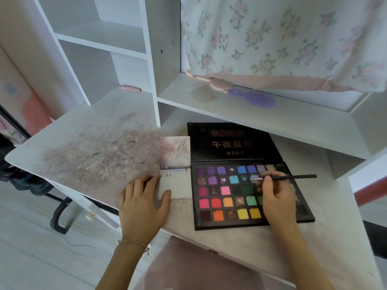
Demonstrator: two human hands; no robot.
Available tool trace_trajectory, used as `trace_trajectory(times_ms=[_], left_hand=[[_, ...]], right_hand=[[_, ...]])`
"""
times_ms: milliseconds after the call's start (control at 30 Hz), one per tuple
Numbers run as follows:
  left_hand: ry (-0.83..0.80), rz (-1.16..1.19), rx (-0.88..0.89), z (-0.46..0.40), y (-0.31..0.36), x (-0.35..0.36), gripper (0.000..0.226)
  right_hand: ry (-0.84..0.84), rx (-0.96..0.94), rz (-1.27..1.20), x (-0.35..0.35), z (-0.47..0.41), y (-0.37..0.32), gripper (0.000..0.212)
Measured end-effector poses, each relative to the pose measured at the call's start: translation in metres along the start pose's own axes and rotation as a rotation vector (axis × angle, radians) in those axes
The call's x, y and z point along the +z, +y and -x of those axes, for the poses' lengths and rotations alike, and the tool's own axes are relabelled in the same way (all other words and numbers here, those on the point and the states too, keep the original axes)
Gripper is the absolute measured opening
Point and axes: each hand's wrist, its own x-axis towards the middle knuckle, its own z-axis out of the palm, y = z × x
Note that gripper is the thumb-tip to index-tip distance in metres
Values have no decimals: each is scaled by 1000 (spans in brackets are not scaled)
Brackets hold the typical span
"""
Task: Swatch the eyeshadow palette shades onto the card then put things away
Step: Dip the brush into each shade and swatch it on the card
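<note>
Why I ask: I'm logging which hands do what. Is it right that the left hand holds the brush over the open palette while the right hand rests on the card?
Not quite: the hands are swapped. The head view shows the right hand holding the brush over the open palette, while the left hand rests on the card.

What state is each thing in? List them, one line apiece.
Eyeshadow palette: open, lid laid back flat.
Brush: held, tip over a light blue pan.
Card: purple swatches along its top edge.
Left hand: resting flat, thumb on the card.
Right hand: pinches the brush.
Purple hairbrush: lying on shelf.
</note>
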Motion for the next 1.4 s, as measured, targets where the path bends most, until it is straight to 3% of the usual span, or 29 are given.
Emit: trace_trajectory(times_ms=[167,400,600,933,1067,1200,1400], left_hand=[[-11,46,-23,-2,2,-2,56],[-5,170,-119,-10,4,-4,60],[-6,294,-204,-36,0,-6,30],[10,540,-160,-86,0,6,23],[19,501,-205,-91,-2,14,19],[52,469,-189,-89,-4,17,19],[61,445,-144,-88,-4,18,19]], right_hand=[[-24,-14,92,-1,-10,1,26],[-91,-18,180,0,-15,10,13],[-186,-60,233,0,-14,8,26],[-190,-101,248,-1,-14,11,23],[-129,-94,243,-2,-14,11,19],[-174,-99,238,-1,-13,7,29],[-82,-71,164,2,-12,3,32]])
